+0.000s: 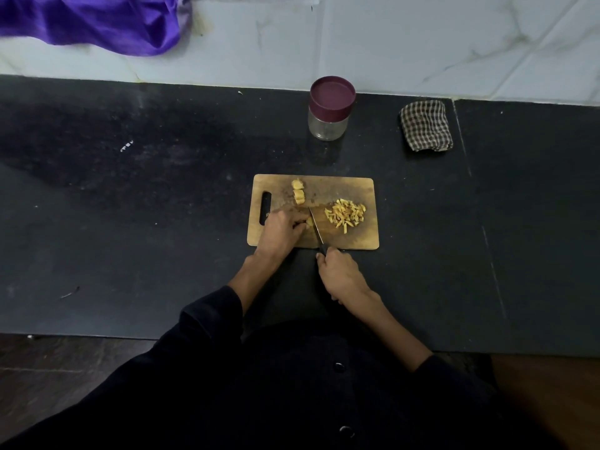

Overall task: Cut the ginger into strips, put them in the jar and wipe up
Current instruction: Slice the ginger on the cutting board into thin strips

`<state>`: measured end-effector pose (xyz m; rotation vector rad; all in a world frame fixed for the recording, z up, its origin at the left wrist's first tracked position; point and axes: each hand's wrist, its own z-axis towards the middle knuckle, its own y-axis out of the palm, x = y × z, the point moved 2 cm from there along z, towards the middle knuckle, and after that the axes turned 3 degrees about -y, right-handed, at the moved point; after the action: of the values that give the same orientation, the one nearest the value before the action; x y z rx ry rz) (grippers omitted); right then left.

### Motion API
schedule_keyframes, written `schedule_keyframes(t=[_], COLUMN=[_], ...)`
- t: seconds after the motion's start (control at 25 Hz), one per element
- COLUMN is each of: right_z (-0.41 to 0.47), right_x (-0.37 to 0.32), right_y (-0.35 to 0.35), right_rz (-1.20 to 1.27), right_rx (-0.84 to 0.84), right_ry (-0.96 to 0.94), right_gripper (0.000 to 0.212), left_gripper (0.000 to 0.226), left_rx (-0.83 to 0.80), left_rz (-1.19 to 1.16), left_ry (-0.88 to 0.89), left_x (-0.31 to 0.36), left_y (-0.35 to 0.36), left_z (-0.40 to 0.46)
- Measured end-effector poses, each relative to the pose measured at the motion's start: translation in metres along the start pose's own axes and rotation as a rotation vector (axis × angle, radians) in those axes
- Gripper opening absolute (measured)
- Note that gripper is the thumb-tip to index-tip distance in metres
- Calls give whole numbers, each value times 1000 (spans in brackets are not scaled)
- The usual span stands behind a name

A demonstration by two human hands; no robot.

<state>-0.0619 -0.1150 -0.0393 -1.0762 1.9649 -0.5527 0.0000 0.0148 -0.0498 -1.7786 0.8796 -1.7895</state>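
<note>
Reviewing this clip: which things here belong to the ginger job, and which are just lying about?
In the job: cutting board, knife in the right hand, ginger piece under the left hand, uncut ginger chunks, cut strips, lidded jar, checked cloth.

Lying about: purple fabric, scraps on the counter.

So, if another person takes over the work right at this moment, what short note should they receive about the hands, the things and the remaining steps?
Left hand: holds a ginger piece down on the cutting board.
Right hand: grips the knife, blade beside the left fingers.
On the board: pile of cut strips at the right, uncut ginger chunks at the back.
Jar: behind the board, lid on, looks empty.
Checked cloth: folded, right of the jar.
Done: some of the ginger is in strips.
Left: cut the rest, open the jar, put the strips in, wipe up.
</note>
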Motion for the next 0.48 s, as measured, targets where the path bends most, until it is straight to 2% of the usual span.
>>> schedule_keyframes(t=[0.16,0.36,0.48], right_z=[-8,-7,-9], right_x=[8,16,17], right_y=[5,-5,-7], right_rz=[-29,28,61], right_rx=[-20,76,80], right_ry=[6,21,-8], right_gripper=[28,36,30], left_gripper=[24,25,24], left_rx=[6,-9,-25], left_rz=[-5,17,18], left_ry=[-11,-29,-21], left_x=[0,1,-1], left_y=[-3,-2,-2], left_z=[0,0,1])
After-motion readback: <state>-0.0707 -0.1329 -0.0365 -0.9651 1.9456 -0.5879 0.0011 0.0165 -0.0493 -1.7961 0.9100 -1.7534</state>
